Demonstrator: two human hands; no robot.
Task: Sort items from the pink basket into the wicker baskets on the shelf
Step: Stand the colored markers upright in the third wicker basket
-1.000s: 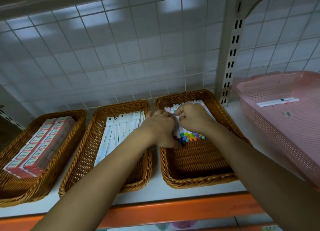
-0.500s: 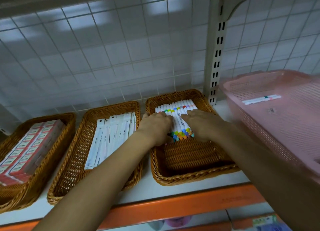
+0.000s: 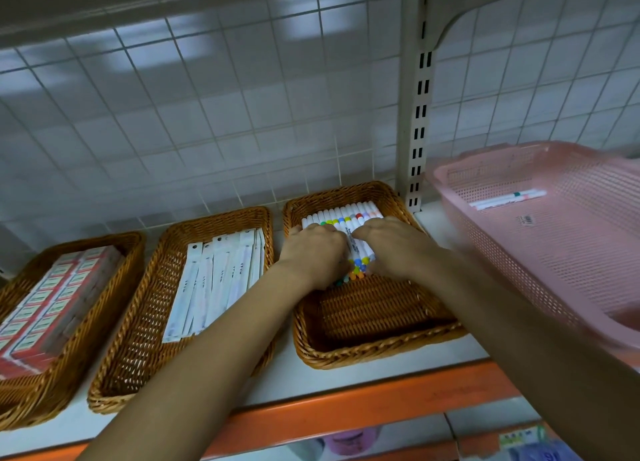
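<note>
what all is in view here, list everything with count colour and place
wicker baskets: three, brown, in a row on the shelf
red boxes: a packed stack, red and white, in the left basket
white packs: several, long and flat, in the middle basket
markers: a row, white with mixed colour caps, at the back of the right basket
pink basket: one, plastic mesh, at the right
loose markers: about two, white, lying in the pink basket
shelf: one, white with an orange front edge
upright: one, slotted, off-white, behind the right basket
left hand: on the markers, left side
right hand: on the markers, right side
</note>
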